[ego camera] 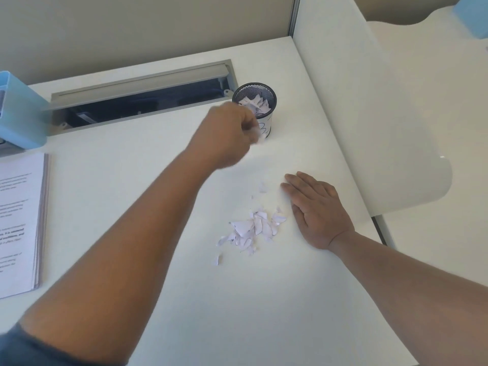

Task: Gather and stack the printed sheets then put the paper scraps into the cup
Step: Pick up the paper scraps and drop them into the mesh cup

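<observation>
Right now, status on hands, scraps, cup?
Left hand beside mesh cup, curled on what look like scraps, blurred. Right hand flat on desk. Scrap pile still on desk. Sheets stacked left.

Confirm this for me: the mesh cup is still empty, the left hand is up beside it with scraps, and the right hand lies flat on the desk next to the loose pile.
One thing is wrong: the mesh cup is not empty. The head view shows torn scraps already inside it. The rest holds: the left hand is beside it holding scraps, and the right hand lies flat on the desk next to the loose pile.
</observation>
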`<state>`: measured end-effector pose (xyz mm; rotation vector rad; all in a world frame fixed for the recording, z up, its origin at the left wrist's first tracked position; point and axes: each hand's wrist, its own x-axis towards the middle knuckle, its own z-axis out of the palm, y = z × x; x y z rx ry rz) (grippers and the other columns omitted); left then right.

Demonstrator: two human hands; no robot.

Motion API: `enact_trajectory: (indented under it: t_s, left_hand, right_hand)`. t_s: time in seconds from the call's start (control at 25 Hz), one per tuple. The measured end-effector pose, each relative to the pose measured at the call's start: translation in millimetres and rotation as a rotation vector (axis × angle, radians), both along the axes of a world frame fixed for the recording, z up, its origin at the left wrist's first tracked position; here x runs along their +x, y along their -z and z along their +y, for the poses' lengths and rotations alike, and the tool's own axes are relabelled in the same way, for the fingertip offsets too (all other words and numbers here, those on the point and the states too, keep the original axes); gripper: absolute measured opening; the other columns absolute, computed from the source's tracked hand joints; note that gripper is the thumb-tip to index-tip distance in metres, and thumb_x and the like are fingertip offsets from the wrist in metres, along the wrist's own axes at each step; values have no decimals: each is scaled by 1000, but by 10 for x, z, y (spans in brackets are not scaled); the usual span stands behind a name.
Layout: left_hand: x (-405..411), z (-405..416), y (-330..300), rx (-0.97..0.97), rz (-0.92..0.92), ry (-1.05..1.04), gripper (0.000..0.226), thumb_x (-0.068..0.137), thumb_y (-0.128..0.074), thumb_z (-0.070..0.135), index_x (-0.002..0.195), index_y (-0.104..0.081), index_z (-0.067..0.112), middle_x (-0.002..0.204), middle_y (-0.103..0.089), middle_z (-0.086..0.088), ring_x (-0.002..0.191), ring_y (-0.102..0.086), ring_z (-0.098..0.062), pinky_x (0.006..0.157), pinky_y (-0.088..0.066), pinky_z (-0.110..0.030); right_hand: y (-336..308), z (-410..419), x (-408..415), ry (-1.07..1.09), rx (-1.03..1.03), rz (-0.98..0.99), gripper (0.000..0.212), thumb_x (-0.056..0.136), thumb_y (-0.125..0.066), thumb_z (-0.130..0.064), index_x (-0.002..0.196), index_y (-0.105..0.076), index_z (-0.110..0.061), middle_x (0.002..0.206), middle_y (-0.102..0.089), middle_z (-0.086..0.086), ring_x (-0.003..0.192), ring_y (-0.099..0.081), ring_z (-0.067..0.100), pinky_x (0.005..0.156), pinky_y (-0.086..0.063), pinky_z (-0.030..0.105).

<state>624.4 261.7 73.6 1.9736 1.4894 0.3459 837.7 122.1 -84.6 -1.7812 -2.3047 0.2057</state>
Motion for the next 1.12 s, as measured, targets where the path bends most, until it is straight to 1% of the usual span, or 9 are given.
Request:
enact_trajectory:
  t_s: [0.08, 0.16, 0.36, 0.48, 0.6, 0.72, 0.8, 0.96, 1.12]
  left_hand:
    - [63, 309, -140, 141, 88, 18, 12, 96, -70, 26, 92, -75, 16, 82, -69, 1, 72, -60, -18, 66, -43, -27]
    - [149, 593, -194, 198, 153, 44, 12, 96, -66, 21, 97, -75, 15, 86, -68, -2, 81, -60, -21, 69, -43, -28]
    - [345, 899, -121, 171, 262, 150, 14, 94, -69, 18, 106, -74, 12, 100, -67, -1, 91, -56, -21, 73, -43, -31]
    - [373, 955, -101, 133, 237, 147, 19, 92, -67, 9, 109, -72, 15, 107, -69, -2, 96, -62, -23, 73, -47, -30]
    - [362, 968, -119, 148, 195, 121, 26, 92, -58, 1, 109, -72, 15, 108, -70, -3, 98, -65, -24, 73, -48, -30]
    - [341, 936, -113, 158, 231, 152, 23, 86, -66, -1, 102, -75, 13, 101, -73, -4, 95, -66, -25, 73, -54, -34]
    - [332, 898, -79, 156, 272, 176, 22, 82, -72, -1, 98, -75, 13, 95, -73, -2, 96, -66, -26, 80, -59, -41]
    - [322, 662, -58, 220, 84, 130, 14, 85, -67, 4, 90, -72, 17, 79, -64, 11, 90, -64, -19, 79, -56, -32]
    - [283, 120, 84, 116, -127, 263, 11, 86, -74, 8, 89, -72, 18, 82, -69, 6, 72, -61, -2, 70, -48, -13]
  right_hand:
    - [-1, -3, 5, -4, -12, -6, 48, 102, -32, -24, 144, -53, -18, 158, -44, -2, 148, -36, 25, 111, -29, 41]
    - [-6, 2, 10, -1, -21, -11, 48, 102, -31, -24, 145, -52, -18, 159, -43, -2, 148, -36, 25, 112, -30, 41]
    - [1, 0, 10, -2, -16, -11, 48, 102, -32, -23, 144, -53, -18, 158, -44, -1, 148, -37, 26, 111, -32, 43]
    - [9, -2, 16, -7, -13, -9, 48, 101, -33, -23, 145, -53, -18, 159, -43, -1, 148, -36, 26, 112, -30, 42]
    - [4, -3, 11, -5, -5, 2, 47, 102, -34, -22, 144, -54, -17, 158, -44, 0, 148, -37, 27, 112, -31, 43]
    - [6, -7, 10, -7, 6, 10, 47, 102, -34, -22, 144, -54, -17, 157, -45, 0, 147, -38, 27, 111, -31, 43]
    - [11, -9, 9, -10, 3, 7, 47, 102, -34, -22, 144, -54, -17, 158, -45, 0, 148, -37, 27, 111, -31, 43]
    - [13, -10, 14, -10, 5, 0, 47, 103, -33, -22, 144, -55, -17, 158, -45, -1, 148, -37, 26, 111, -31, 42]
    - [0, -12, 1, -6, 3, -3, 47, 102, -32, -23, 144, -54, -17, 158, -45, -1, 148, -37, 26, 111, -32, 43]
